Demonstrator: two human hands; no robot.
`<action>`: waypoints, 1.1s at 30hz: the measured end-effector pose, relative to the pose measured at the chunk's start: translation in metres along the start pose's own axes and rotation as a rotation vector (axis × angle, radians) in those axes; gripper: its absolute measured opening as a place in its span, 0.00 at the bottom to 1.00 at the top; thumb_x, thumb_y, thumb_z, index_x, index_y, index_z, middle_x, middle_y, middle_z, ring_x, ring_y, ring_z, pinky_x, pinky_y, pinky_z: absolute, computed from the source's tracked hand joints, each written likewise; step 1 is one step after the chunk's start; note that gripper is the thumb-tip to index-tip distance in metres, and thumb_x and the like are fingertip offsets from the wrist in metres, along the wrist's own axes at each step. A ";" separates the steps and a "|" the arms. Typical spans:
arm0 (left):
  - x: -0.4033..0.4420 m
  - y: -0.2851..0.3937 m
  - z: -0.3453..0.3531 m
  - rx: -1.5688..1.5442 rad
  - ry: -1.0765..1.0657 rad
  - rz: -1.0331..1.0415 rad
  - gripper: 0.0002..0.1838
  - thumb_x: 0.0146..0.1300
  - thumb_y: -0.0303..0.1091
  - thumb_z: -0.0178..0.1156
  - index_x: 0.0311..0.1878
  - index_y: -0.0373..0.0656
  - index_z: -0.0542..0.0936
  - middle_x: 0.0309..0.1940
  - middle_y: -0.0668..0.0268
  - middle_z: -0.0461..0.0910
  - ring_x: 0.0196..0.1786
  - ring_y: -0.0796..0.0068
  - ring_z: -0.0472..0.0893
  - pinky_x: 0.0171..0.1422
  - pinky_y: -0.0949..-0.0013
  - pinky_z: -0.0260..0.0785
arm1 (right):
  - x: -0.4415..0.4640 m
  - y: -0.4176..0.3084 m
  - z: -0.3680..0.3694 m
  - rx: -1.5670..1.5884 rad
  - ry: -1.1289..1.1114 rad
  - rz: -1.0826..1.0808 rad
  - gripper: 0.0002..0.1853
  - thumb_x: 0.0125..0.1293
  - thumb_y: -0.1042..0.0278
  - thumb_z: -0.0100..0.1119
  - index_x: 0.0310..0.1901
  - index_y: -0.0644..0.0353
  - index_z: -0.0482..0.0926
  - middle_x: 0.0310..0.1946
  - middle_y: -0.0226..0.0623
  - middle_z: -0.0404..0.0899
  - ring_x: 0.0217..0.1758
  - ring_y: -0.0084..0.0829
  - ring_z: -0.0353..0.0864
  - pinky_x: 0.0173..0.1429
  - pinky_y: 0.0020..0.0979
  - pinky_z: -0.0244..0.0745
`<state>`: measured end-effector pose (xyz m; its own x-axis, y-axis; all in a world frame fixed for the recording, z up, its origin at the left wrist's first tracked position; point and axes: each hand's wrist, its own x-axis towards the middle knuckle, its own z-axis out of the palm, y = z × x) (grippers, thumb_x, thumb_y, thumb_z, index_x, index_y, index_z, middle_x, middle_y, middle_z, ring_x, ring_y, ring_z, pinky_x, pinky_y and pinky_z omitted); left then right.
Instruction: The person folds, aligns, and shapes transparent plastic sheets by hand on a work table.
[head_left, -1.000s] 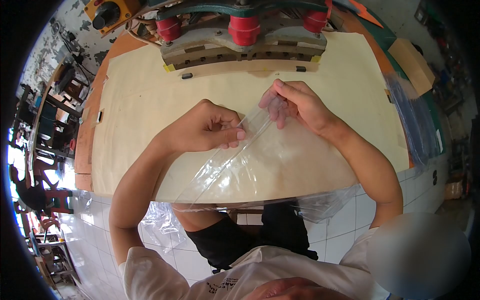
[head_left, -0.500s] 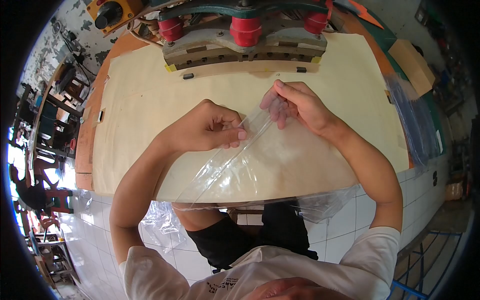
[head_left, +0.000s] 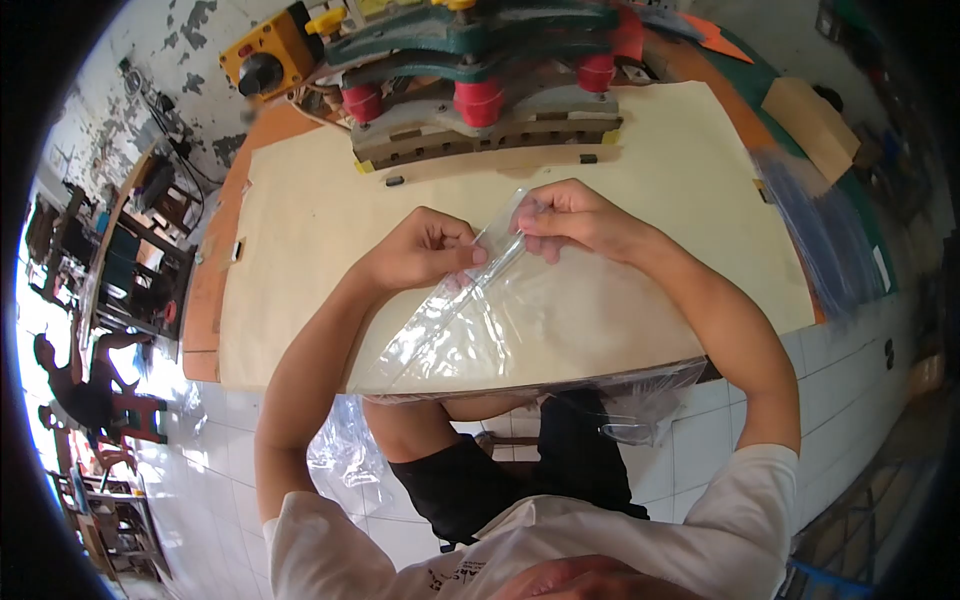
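Big things first: one wooden counter (head_left: pixel 205 315), one pale sheet (head_left: pixel 300 220) spread across it, and one green-framed press (head_left: pixel 470 45) at the far side, three red cylinders (head_left: pixel 478 103) showing on it. Off to the right lies a bluish plastic bundle (head_left: pixel 825 235), well apart from the work.

Now the clear film (head_left: pixel 450 335), one piece as far as the glare lets me tell: it lies on the pale sheet's near part, its narrow end lifted between the hands and its wide end at the counter's near edge. And here's the change! The right hand (head_left: pixel 590 222), loose and half open a moment ago, closes thumb against fingers on the film's upper end. The left hand (head_left: pixel 420 250) keeps its own pinch, just below and to the left. So that's two hands, two grips, and the narrow end looks better controlled for it.

Smallest of all, two little dark blocks (head_left: pixel 395 181) sit on the sheet before the press, neither one touched.
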<state>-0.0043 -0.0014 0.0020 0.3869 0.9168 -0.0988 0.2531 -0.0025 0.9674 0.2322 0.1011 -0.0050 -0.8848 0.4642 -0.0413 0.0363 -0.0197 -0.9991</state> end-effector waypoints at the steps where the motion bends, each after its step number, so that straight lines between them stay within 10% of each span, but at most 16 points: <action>1: 0.001 -0.002 -0.001 -0.012 0.007 0.017 0.10 0.65 0.32 0.63 0.30 0.35 0.82 0.21 0.71 0.78 0.24 0.86 0.73 0.29 0.79 0.61 | -0.002 -0.003 0.000 0.021 -0.014 0.031 0.11 0.68 0.67 0.59 0.42 0.68 0.79 0.31 0.36 0.79 0.31 0.23 0.77 0.37 0.24 0.73; 14: 0.002 -0.012 -0.002 -0.066 -0.011 0.057 0.10 0.66 0.34 0.62 0.32 0.37 0.81 0.22 0.75 0.76 0.23 0.89 0.67 0.26 0.78 0.54 | -0.017 -0.011 0.005 -0.049 -0.053 -0.058 0.11 0.68 0.68 0.58 0.45 0.66 0.78 0.33 0.34 0.80 0.32 0.21 0.75 0.40 0.23 0.72; 19: -0.001 -0.009 -0.003 -0.090 -0.023 0.016 0.09 0.67 0.32 0.60 0.34 0.36 0.81 0.25 0.66 0.81 0.25 0.80 0.77 0.30 0.75 0.68 | -0.066 -0.020 0.013 -0.160 0.006 0.005 0.14 0.66 0.68 0.60 0.49 0.66 0.76 0.33 0.33 0.78 0.30 0.18 0.73 0.36 0.22 0.69; 23: 0.000 -0.016 -0.005 -0.107 -0.020 0.110 0.09 0.65 0.33 0.63 0.33 0.37 0.82 0.25 0.70 0.80 0.26 0.83 0.75 0.30 0.75 0.66 | -0.134 -0.019 0.032 -0.775 0.244 -0.143 0.10 0.60 0.70 0.67 0.40 0.65 0.80 0.24 0.25 0.77 0.24 0.14 0.68 0.28 0.21 0.63; 33: 0.001 -0.011 -0.003 -0.122 -0.038 0.072 0.09 0.66 0.32 0.61 0.34 0.35 0.81 0.26 0.65 0.81 0.27 0.79 0.78 0.32 0.73 0.70 | -0.162 0.020 0.039 -0.555 0.614 -0.203 0.07 0.55 0.73 0.69 0.27 0.66 0.81 0.17 0.22 0.70 0.22 0.11 0.63 0.26 0.19 0.60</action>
<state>-0.0098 0.0007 -0.0080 0.4338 0.9003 -0.0347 0.1148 -0.0170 0.9932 0.3577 -0.0090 -0.0184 -0.4961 0.8126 0.3059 0.2686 0.4786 -0.8359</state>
